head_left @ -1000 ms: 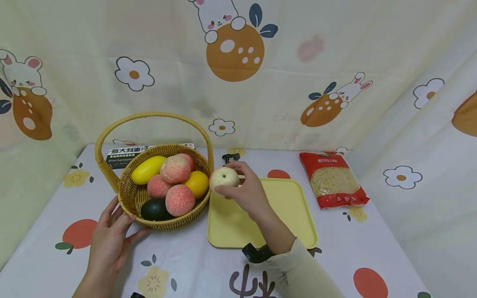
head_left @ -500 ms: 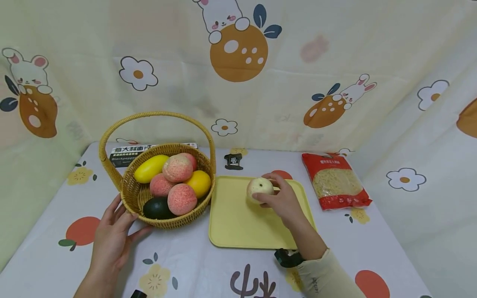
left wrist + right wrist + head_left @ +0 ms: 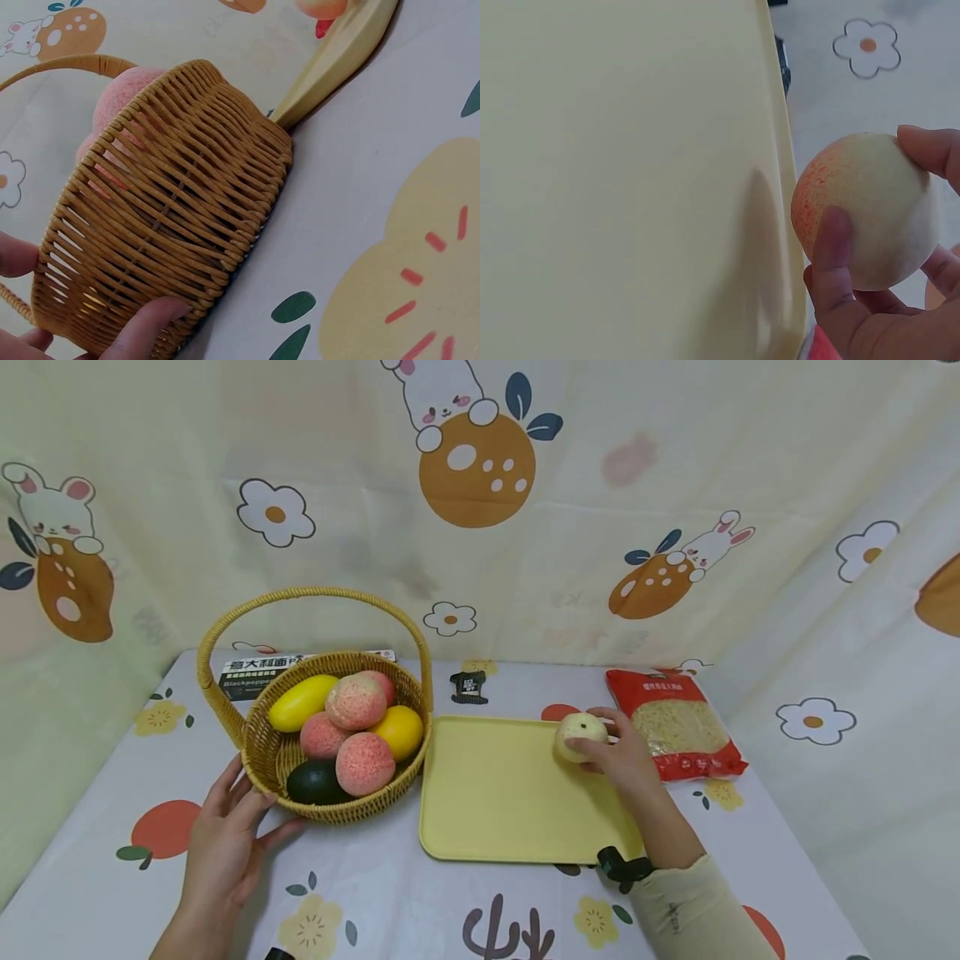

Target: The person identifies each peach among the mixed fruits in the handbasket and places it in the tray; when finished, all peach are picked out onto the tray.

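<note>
basket: peaches, yellow mango, orange, dark avocado inside; left hand fingers rest straight on its near-left wall
tray: bare yellow
pale peach: right hand grip wrapped round it, over tray's far-right corner; round, no clear long axis

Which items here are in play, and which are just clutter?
In play:
- pale peach, held in the right hand at the tray's far right corner
- yellow tray
- wicker basket of fruit, steadied by the left hand

Lying about:
- red packet, right of the tray
- black box, behind the basket
- small black clip, behind the tray
</note>
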The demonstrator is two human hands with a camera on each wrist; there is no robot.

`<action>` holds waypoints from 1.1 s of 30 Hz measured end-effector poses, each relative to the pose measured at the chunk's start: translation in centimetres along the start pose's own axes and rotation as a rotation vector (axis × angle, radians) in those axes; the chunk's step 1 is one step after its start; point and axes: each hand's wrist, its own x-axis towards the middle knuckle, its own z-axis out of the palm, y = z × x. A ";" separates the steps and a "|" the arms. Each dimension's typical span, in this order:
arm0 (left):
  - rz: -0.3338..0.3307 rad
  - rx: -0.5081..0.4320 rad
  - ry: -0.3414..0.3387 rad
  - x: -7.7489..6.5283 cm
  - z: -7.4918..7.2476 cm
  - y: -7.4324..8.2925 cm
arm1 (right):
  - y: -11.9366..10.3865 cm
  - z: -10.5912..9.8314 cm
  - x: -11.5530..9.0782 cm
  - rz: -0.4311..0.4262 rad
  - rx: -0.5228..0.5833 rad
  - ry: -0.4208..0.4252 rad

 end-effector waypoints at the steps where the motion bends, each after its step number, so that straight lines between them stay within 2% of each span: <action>1: 0.000 0.003 0.000 0.0 0.0 0.0 | 0.1 -0.2 0.1 -0.002 -0.009 0.006; 11: -0.001 -0.011 -0.009 0.0 0.0 0.1 | 0.6 -0.8 0.0 0.029 -0.065 0.053; 25: 0.003 0.021 0.001 -0.1 0.0 -0.1 | 0.6 -1.2 0.0 0.047 -0.066 0.029; 33: 0.004 0.021 -0.001 -0.1 0.0 0.0 | 0.5 -1.2 -0.6 0.055 -0.013 -0.001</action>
